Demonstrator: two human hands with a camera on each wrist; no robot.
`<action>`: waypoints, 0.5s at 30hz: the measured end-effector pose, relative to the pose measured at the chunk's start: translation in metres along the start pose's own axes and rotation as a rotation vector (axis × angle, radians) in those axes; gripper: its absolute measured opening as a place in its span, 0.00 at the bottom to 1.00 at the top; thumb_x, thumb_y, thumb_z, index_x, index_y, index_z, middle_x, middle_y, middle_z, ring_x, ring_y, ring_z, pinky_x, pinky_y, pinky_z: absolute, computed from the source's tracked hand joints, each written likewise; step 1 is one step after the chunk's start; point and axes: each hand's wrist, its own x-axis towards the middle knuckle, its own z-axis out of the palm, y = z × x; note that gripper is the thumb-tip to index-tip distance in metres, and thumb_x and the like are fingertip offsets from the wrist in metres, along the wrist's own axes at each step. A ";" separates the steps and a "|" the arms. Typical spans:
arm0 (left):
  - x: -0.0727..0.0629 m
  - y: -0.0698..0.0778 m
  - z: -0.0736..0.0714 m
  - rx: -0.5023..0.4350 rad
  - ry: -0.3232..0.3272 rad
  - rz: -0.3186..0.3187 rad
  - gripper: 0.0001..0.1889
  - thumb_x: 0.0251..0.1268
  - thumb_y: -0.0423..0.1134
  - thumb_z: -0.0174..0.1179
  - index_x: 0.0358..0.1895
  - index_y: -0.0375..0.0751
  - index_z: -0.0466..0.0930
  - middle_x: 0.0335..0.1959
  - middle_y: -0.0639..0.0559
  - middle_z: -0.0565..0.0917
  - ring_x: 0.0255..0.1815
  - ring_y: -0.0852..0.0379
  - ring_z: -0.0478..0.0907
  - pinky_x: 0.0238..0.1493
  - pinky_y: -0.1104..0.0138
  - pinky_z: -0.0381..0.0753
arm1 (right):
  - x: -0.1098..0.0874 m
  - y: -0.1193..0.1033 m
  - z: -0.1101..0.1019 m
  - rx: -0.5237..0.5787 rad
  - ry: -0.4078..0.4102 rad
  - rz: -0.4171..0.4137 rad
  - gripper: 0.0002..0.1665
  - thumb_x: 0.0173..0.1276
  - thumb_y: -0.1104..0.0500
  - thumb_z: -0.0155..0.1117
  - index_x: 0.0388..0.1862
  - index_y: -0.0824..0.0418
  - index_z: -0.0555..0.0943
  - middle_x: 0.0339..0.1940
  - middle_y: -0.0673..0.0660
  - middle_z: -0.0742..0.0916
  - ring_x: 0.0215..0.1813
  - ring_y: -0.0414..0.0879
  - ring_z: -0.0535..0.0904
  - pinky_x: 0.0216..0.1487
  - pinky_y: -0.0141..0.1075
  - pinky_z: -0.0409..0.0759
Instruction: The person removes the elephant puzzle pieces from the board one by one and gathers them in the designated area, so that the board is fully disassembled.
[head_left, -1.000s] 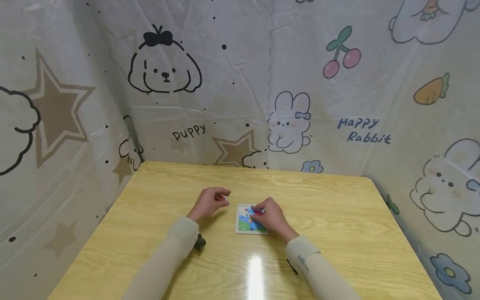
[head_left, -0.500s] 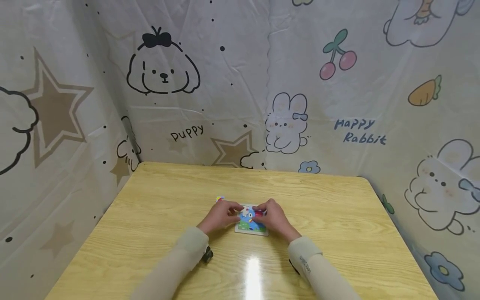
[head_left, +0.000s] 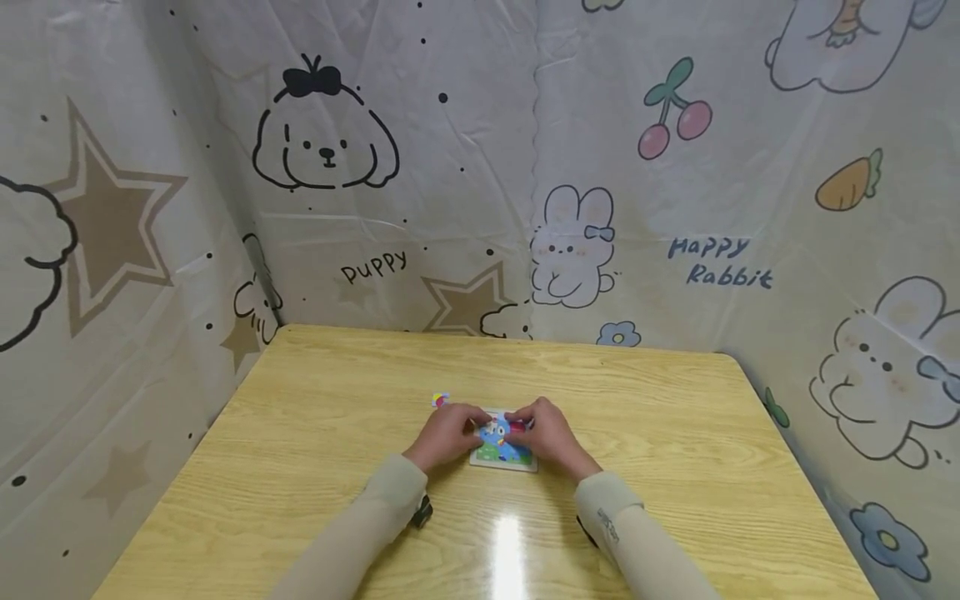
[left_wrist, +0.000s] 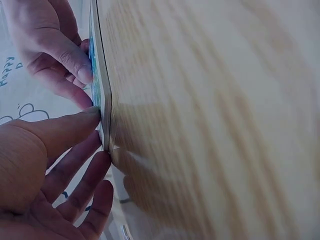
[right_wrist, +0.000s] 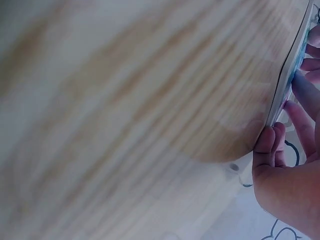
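Note:
A small square picture puzzle [head_left: 504,457] with a pale frame lies on the table, showing a blue cartoon figure with red and green parts. My left hand [head_left: 444,435] touches its left side; in the left wrist view the thumb [left_wrist: 75,125] meets the board's face, with the other fingers fairly straight near its edge. On the opposite side, my right hand [head_left: 551,437] rests thumb and forefinger on the picture around a red patch. Its other fingertips [right_wrist: 265,142] bear against the table by the board's edge. Whether a piece sits between either hand's fingertips is hidden.
One loose puzzle piece [head_left: 440,399], coloured red, yellow and blue, lies on the table beyond the left hand. The wooden table [head_left: 337,367] is surrounded on its back and sides by a printed cloth [head_left: 465,192].
My left hand has come right and slightly nearer, from over the loose piece to the puzzle's left side, leaving that piece in view. My right hand has stayed at the puzzle.

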 end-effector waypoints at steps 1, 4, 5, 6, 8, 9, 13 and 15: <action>0.000 0.000 0.000 -0.004 0.001 0.000 0.17 0.61 0.32 0.73 0.54 0.41 0.89 0.50 0.50 0.90 0.43 0.56 0.82 0.50 0.61 0.83 | 0.000 0.000 0.000 0.001 0.002 0.000 0.20 0.61 0.57 0.81 0.53 0.58 0.90 0.42 0.54 0.82 0.43 0.45 0.72 0.43 0.37 0.73; 0.001 0.000 0.000 -0.020 0.006 0.005 0.18 0.60 0.31 0.74 0.55 0.41 0.88 0.50 0.49 0.90 0.45 0.54 0.83 0.52 0.59 0.84 | 0.000 0.000 0.000 0.006 0.007 0.000 0.20 0.61 0.57 0.81 0.52 0.58 0.90 0.42 0.54 0.83 0.42 0.45 0.73 0.43 0.37 0.74; 0.001 0.000 0.001 -0.025 0.008 0.006 0.18 0.60 0.31 0.74 0.55 0.41 0.88 0.50 0.49 0.90 0.46 0.53 0.83 0.53 0.58 0.84 | 0.000 0.001 0.000 0.008 0.008 0.000 0.20 0.60 0.57 0.81 0.52 0.58 0.90 0.43 0.54 0.83 0.42 0.45 0.73 0.43 0.36 0.74; 0.001 0.000 0.001 -0.031 0.008 0.002 0.18 0.60 0.31 0.74 0.55 0.42 0.88 0.50 0.49 0.90 0.47 0.53 0.83 0.54 0.58 0.84 | 0.000 0.001 0.000 0.010 0.007 0.001 0.20 0.60 0.57 0.81 0.52 0.58 0.90 0.43 0.54 0.83 0.42 0.45 0.74 0.43 0.36 0.74; 0.002 0.000 0.002 -0.038 0.008 0.000 0.18 0.60 0.31 0.74 0.55 0.42 0.88 0.49 0.50 0.89 0.48 0.53 0.83 0.55 0.58 0.84 | 0.001 0.001 0.000 0.011 0.004 -0.001 0.20 0.60 0.57 0.82 0.52 0.58 0.90 0.43 0.54 0.83 0.42 0.45 0.74 0.42 0.36 0.73; 0.002 0.000 0.003 -0.041 0.009 -0.001 0.18 0.60 0.31 0.74 0.54 0.42 0.89 0.48 0.50 0.89 0.49 0.54 0.83 0.56 0.58 0.84 | 0.001 0.002 0.000 0.006 0.003 -0.004 0.20 0.60 0.57 0.82 0.52 0.58 0.90 0.43 0.54 0.83 0.42 0.45 0.74 0.42 0.36 0.73; 0.004 0.001 0.005 -0.048 0.025 0.017 0.16 0.60 0.29 0.73 0.52 0.42 0.90 0.44 0.51 0.87 0.46 0.55 0.83 0.53 0.59 0.85 | 0.002 0.004 0.000 -0.005 -0.007 -0.009 0.21 0.61 0.56 0.81 0.53 0.58 0.90 0.42 0.53 0.83 0.42 0.45 0.73 0.41 0.35 0.73; 0.004 0.002 0.005 -0.061 0.028 0.025 0.15 0.60 0.28 0.73 0.51 0.42 0.90 0.43 0.51 0.88 0.45 0.55 0.83 0.51 0.60 0.85 | 0.001 0.004 0.000 -0.010 -0.011 -0.009 0.21 0.61 0.56 0.81 0.53 0.58 0.90 0.42 0.53 0.84 0.42 0.45 0.73 0.41 0.35 0.72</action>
